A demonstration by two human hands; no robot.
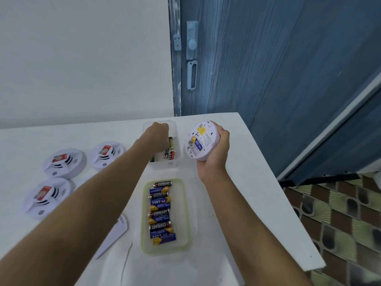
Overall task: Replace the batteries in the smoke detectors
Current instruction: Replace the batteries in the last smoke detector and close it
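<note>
Two surfaces close the room at the rear: a white wall (82,58) on the left and a blue wood-grain door (268,69) with a pale handle on the right. Patterned floor tiles (340,223) show at lower right. One white table (247,203) stands against the wall and carries all the items.

Smoke detectors, count four. Three table detectors (65,163) lie at the left of the table, well apart from the containers, each with a red-labelled battery seated in its centre. The fourth detector (203,141) is off the table, tilted with its back to the camera and a blue and yellow battery in its bay. The right hand (216,153) grips it, fingers curled round the rim.

Clear containers, count two. The near container (185,213), green-rimmed, holds a row of about seven batteries (160,203). The far container (177,159) holds loose batteries (171,153), at least four visible. The left hand (158,137) reaches down into it, fingers curled under; whether they pinch a battery cannot be told.

One flat white piece (115,230) lies partly under the left forearm.
</note>
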